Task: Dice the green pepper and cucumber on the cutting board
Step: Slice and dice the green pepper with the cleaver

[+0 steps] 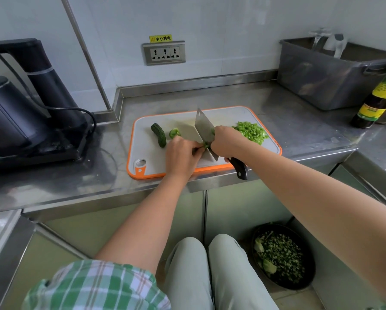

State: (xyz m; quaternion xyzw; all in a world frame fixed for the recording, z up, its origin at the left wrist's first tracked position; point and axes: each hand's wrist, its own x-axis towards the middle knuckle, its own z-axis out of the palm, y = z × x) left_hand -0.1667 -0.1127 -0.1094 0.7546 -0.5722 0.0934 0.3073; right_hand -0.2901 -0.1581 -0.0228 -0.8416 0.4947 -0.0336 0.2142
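- Left hand [180,157], centre frame, pinches a small green pepper strip [205,145] with curled fingers. The fingertips are just beside the blade, so a slip could nick them.
- Right hand [226,142] is wrapped round the broad steel cleaver with a black handle [204,128]. The handle overhangs the front edge of the stainless steel counter [299,121], where a bump could twist the cut.
- Heap of diced green pepper [252,132] sits near the right rim of the grey cutting board with an orange rim [147,153]; bits may spill.
- Dark green bumpy cucumber [159,135] and a cut green pepper chunk [174,132] lie left of the blade, with bare board below them.
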